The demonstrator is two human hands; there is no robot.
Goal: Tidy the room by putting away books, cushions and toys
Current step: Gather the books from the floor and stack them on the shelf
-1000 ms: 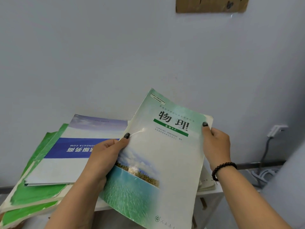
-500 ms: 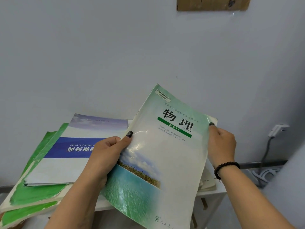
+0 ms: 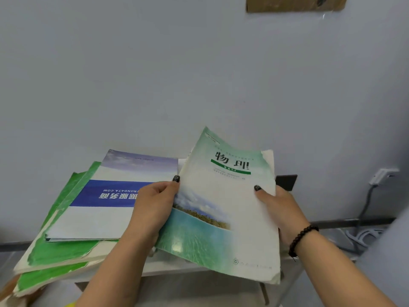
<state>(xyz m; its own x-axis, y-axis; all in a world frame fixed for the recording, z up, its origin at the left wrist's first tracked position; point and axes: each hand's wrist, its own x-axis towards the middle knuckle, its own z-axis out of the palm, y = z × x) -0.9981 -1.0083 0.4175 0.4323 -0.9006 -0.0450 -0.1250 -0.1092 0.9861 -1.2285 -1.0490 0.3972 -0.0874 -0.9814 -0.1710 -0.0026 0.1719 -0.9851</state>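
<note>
Both hands hold the green book [image 3: 223, 209] over the surface [image 3: 177, 268]. The left hand [image 3: 152, 209] pinches its left edge, and the right hand [image 3: 281, 209] pinches its right edge. More books [image 3: 99, 209] lie stacked just left of the left fingers [image 3: 171, 185].

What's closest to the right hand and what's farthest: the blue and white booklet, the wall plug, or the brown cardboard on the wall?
From the right hand, in the head view:
1. Wall plug, up to its right on the wall.
2. Blue and white booklet, to the left, past the book that both hands hold.
3. Brown cardboard, high up at the top edge.
</note>
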